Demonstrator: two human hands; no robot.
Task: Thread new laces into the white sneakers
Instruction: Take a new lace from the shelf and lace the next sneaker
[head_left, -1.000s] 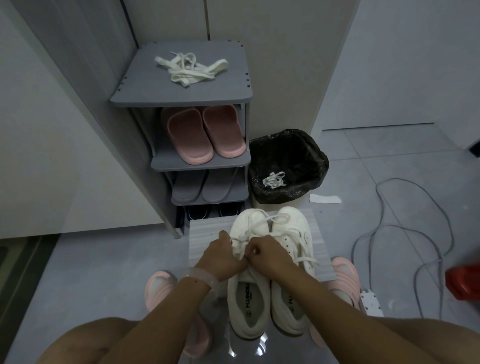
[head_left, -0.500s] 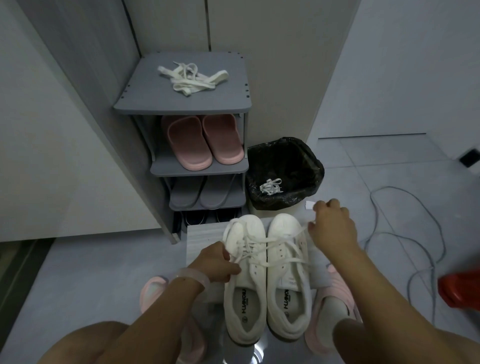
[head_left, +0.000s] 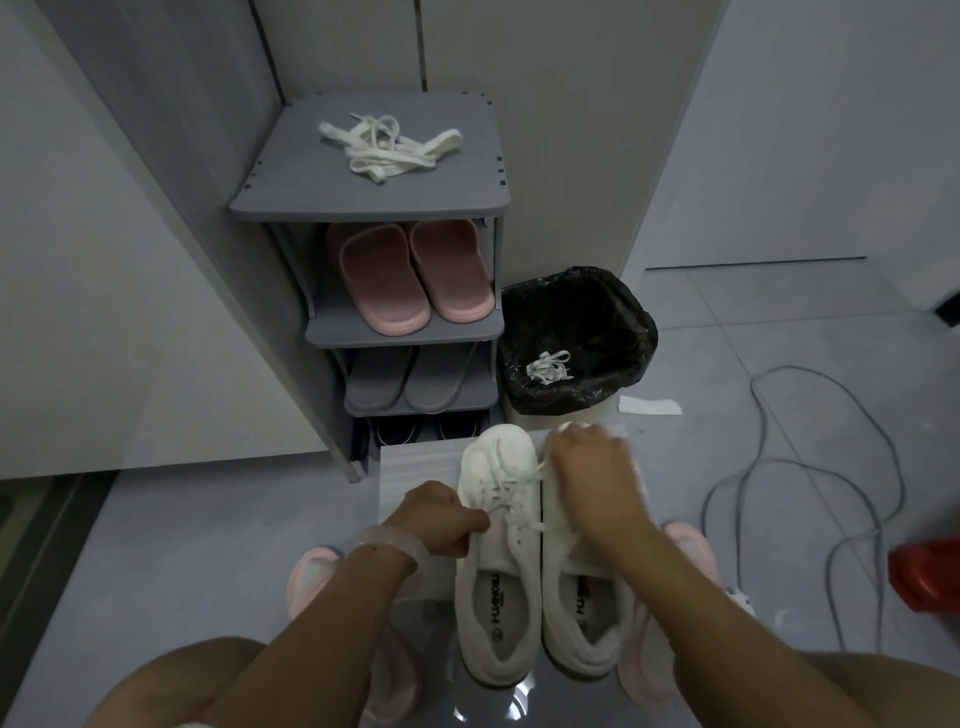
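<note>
Two white sneakers stand side by side, toes away from me, on a grey board (head_left: 415, 467) on the floor. My left hand (head_left: 447, 519) grips the left sneaker (head_left: 498, 587) at its outer edge beside the eyelets. A white lace (head_left: 506, 491) is threaded loosely across that sneaker's upper rows. My right hand (head_left: 592, 480), blurred, hovers over the front of the right sneaker (head_left: 582, 618) with fingers curled, and a strand of the lace runs into it. A loose bundle of white laces (head_left: 387, 148) lies on top of the grey shoe rack (head_left: 363, 208).
The rack holds pink slippers (head_left: 410, 275) and grey slippers (head_left: 405, 379). A black-lined bin (head_left: 576, 312) with a lace inside stands right of it. A grey cable (head_left: 810, 467) loops over the floor at right, near a red object (head_left: 930, 571). My feet wear pink slippers (head_left: 311, 577).
My right hand, which had pulled the lace out toward the bin, has come back over the right sneaker's toe. My left hand stays on the left sneaker.
</note>
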